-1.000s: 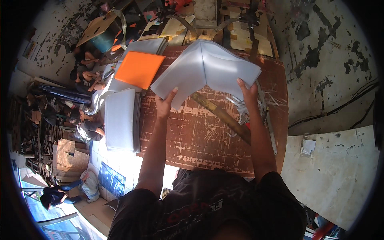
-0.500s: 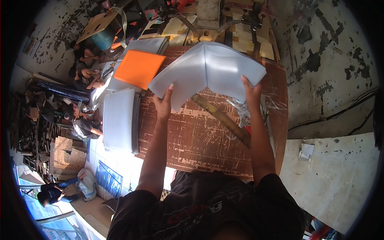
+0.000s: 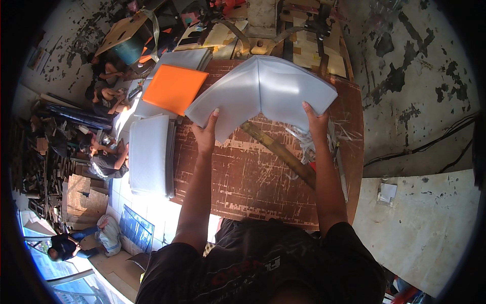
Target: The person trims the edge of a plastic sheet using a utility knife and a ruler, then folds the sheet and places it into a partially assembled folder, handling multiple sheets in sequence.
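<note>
You've got a thick stack of white sheets (image 3: 260, 93) lifted above the far half of the brown worktable (image 3: 243, 177), bent into a ridge down its middle so both halves slope away. Your left hand (image 3: 206, 134) is clamped on the stack's near left corner, thumb on top, fingers hidden under the sheets. Your right hand (image 3: 316, 124) grips the near right edge the same way, thumb over the top sheet. Both forearms run up from the lower edge, well apart.

Under the stack, a long wooden ruler (image 3: 278, 152) lies diagonally on the table, running toward your right forearm. Thin white paper strips (image 3: 304, 139) are scattered just beside your right wrist, some touching the ruler.

Left of the stack, an orange sheet (image 3: 174, 88) sits on top of a pile of pale sheets (image 3: 190, 58) at the table's far left corner. Nearer you, another pile of white sheets (image 3: 149, 154) rests against the table's left edge.

Past the table on the left, people (image 3: 106, 159) sit on the floor among cardboard (image 3: 81, 195) and clutter. Right of the table there's a peeling concrete wall (image 3: 420, 91) and a pale slab (image 3: 425, 228).
</note>
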{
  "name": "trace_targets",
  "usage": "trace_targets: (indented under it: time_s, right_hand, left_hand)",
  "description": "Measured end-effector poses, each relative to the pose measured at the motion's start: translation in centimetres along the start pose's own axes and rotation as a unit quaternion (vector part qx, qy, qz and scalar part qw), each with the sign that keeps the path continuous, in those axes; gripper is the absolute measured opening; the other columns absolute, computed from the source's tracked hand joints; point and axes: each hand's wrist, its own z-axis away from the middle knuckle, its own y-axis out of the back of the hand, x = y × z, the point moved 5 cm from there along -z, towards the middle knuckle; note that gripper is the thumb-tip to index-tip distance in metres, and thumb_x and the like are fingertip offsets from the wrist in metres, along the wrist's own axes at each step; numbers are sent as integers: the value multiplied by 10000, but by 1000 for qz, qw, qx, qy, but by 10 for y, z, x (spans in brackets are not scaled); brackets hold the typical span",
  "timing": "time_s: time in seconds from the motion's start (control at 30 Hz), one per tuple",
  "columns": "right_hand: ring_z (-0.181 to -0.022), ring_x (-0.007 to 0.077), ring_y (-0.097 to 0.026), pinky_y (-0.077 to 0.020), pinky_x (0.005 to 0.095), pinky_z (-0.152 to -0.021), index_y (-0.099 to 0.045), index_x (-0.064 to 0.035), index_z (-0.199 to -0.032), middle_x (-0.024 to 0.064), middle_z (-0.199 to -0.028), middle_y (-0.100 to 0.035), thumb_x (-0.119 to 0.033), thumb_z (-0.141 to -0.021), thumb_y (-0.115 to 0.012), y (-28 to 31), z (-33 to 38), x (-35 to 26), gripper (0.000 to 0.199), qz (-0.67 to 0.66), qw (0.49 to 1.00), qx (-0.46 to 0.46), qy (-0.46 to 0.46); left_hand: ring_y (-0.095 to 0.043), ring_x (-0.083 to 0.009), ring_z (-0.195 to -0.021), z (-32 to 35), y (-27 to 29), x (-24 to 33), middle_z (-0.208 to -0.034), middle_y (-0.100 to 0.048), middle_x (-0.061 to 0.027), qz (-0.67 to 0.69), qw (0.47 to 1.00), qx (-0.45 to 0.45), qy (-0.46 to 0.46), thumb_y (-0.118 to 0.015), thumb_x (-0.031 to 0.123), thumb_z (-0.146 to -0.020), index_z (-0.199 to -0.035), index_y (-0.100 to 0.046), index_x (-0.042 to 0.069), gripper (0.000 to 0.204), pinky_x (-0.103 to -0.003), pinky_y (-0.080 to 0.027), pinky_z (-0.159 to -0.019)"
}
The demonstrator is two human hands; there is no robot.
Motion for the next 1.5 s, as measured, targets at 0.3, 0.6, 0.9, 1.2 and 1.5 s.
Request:
trace_targets:
  time_s: [0.3,0.6,0.9,1.2,1.5]
  right_hand:
    - [-970,172,-671,-516,319,-869,-669,34,-1132,103,-1065,-716,-246,-917,-797,-3,3,13,376,10,1000,13,9]
    - [-981,162,-664,-509,307,-877,-675,32,-1137,96,-1071,-715,-235,-931,-783,-4,3,10,354,8,1000,13,22]
    - [-988,161,-664,-503,306,-897,-689,33,-1130,85,-1078,-721,-234,-937,-776,-4,4,11,341,16,999,31,23]
    - [-982,164,-670,-504,308,-895,-698,35,-1121,89,-1068,-729,-250,-935,-779,-6,5,8,349,20,998,42,34]
    - [-961,163,-677,-509,311,-882,-712,30,-1095,89,-1050,-736,-253,-931,-783,-5,5,9,335,28,998,46,17]
  left_hand:
    - [-624,-142,-1021,-1,1,-2,-1104,-694,-66,4,1000,2,-1,-787,184,-924,-1159,-680,-30,335,-306,-484,-931]
    - [-628,-139,-1005,0,1,0,-1083,-701,-65,5,1000,6,2,-789,181,-922,-1138,-693,-32,318,-304,-487,-924]
    - [-646,-125,-976,11,-12,4,-1051,-728,-74,-32,997,39,-56,-738,147,-958,-1122,-702,-49,257,-291,-506,-875]
    - [-666,-153,-980,14,-7,-9,-1055,-740,-116,-93,993,58,-52,-699,124,-973,-1149,-679,-66,259,-314,-519,-860]
    - [-663,-153,-1000,14,-7,-9,-1077,-734,-117,-89,993,55,-57,-698,120,-973,-1162,-675,-58,260,-316,-519,-865]
